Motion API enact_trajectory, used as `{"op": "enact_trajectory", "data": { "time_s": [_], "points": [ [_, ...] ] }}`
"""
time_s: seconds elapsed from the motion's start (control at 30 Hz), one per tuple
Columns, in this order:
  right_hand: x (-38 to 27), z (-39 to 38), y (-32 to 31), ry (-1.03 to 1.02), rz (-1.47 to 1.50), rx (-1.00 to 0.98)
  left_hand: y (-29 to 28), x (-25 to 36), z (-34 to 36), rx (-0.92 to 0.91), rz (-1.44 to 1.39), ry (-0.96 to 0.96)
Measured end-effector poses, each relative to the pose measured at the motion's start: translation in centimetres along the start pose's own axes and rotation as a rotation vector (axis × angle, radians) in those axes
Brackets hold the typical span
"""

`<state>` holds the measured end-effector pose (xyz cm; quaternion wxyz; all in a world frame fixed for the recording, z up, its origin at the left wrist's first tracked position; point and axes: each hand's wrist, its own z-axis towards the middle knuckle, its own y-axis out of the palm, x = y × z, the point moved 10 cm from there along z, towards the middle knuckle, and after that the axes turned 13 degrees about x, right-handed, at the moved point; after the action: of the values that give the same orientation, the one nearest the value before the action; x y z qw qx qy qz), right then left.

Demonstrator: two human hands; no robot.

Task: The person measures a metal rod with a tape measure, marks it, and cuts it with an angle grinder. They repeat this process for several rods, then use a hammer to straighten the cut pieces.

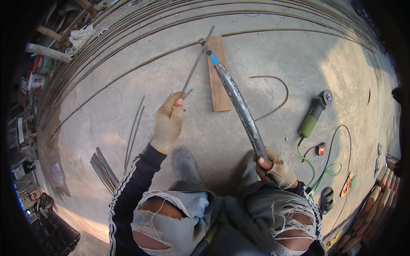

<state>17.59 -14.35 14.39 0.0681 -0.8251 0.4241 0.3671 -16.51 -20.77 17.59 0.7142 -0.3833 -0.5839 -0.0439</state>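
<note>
My left hand (pixel 167 123), in a beige fingerless-style glove, is closed around a thin steel rod (pixel 194 70) that slants up and away. A second short rod end shows beside the thumb. My right hand (pixel 275 171), gloved too, grips the near end of a long dark pipe handle (pixel 239 102) with worn paint and a blue band. The handle's far head (pixel 203 42) lies where the rod crosses it, over a wooden plank (pixel 218 94). Whether rod and head touch I cannot tell. One long steel bar (pixel 162 52) runs past that head.
Many long bars (pixel 141 32) curve across the far floor. Left lie a bundle of cut rods (pixel 103 170) and two loose rods (pixel 135 130). To the right are a bent rod (pixel 285 91), a green angle grinder (pixel 314 115) with its green cord (pixel 312 164), and stacked wooden pieces (pixel 371 207).
</note>
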Motion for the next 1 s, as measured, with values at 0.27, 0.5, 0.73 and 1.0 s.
{"op": "enact_trajectory", "data": {
  "time_s": [0.27, 0.5, 0.73, 1.0],
  "points": [
    [-0.2, -0.4, -0.7, 0.015, 0.033, 0.017, -1.6, -2.9, 0.5, -0.129, 0.038, -0.073],
    [-0.6, -0.3, -0.8, 0.002, -0.003, 0.025, -0.5, -3.1, 1.2, -0.109, -0.034, -0.034],
    [-0.7, -0.3, -0.9, 0.007, 0.005, 0.034, -0.8, -3.0, 1.7, -0.113, -0.034, -0.026],
    [-0.5, -0.1, -0.8, 0.019, 0.018, 0.038, 0.2, -3.1, 0.7, -0.079, -0.054, -0.060]
  ]
}}
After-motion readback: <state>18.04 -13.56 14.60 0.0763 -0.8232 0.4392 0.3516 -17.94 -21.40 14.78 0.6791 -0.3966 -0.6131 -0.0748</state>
